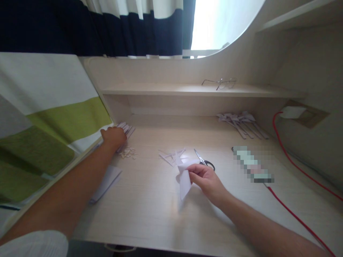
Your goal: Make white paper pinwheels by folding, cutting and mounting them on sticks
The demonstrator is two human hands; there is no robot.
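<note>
My right hand (204, 180) is closed in a pinch on a curled piece of white paper (184, 184), held a little above the desk. Just behind it lie thin white paper strips (171, 157) and a pair of scissors (205, 162) with dark handles. Far to the left, my left hand (114, 138) rests at a bundle of thin rolled paper sticks (128, 129). Its fingertips are hidden, so its grip does not show. Close to that wrist is a small heap of pale bits (128, 153). Folded white sheets (107, 182) lie partly under the left forearm.
White paper pieces with long stems (242, 123) lie at the back right. A blurred phone-like device (253, 166) has a red cable (294, 216); another red cable runs from a wall plug (293, 112). Glasses (223, 84) sit on the shelf (160, 89). A curtain (53, 121) borders the left.
</note>
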